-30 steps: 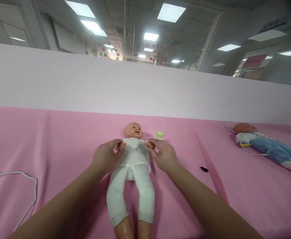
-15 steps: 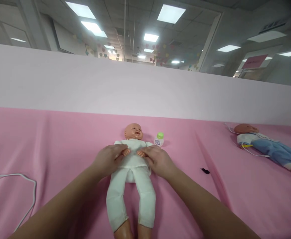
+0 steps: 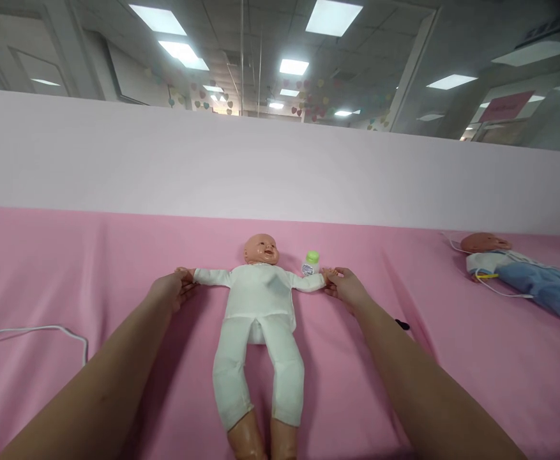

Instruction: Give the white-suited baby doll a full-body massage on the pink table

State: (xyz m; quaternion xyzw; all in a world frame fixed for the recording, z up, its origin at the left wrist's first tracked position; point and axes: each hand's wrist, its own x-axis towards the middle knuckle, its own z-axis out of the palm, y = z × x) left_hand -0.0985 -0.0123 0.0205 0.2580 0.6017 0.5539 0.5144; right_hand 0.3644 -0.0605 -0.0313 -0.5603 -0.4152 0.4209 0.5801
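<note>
A baby doll (image 3: pixel 260 294) in a white top and white trousers lies on its back in the middle of the pink sheet (image 3: pixel 131 255), head toward the wall. Both its arms are stretched straight out to the sides. My left hand (image 3: pixel 172 287) is closed on the doll's hand at the left. At the right, my right hand (image 3: pixel 347 286) pinches the doll's other hand between thumb and fingers. Just behind that arm stands a small clear bottle (image 3: pixel 311 263) with a green cap, its lower part hidden by the doll's sleeve.
A second doll (image 3: pixel 523 271) in blue and white clothes lies at the far right with a thin white tube on it. A small black object (image 3: pixel 402 324) rests beside my right forearm. A white cable (image 3: pixel 35 329) runs along the left. The white wall (image 3: pixel 260 166) rises behind.
Both my hands have moved outward from the doll's chest, drawing its hands with them. The doll's arms were folded over its chest and are now spread wide.
</note>
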